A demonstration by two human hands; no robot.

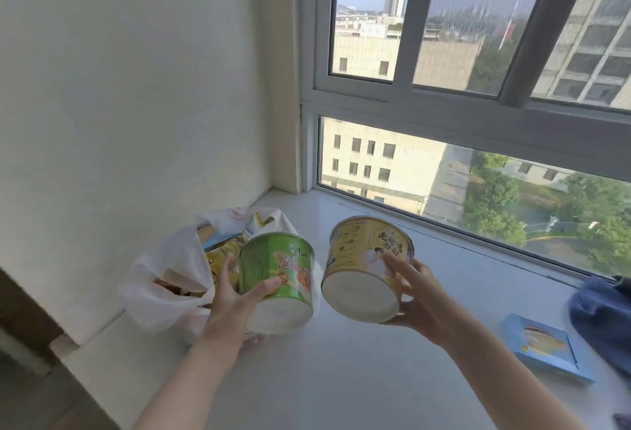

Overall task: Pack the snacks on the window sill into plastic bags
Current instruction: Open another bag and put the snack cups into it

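Observation:
My left hand grips a green noodle cup, tilted with its white base toward me, just in front of the white plastic bag. That bag sits at the sill's left end against the wall, mouth open, with yellow and blue snack packs inside. My right hand holds a yellow noodle cup from below and the side, also tilted base-first, above the white window sill. The two cups are side by side, slightly apart, both lifted off the sill.
A light-blue flat snack box lies on the sill at the right. Beside it a dark blue cloth item reaches the right edge. The window frame runs along the back, the wall on the left, the sill's front-left edge drops off.

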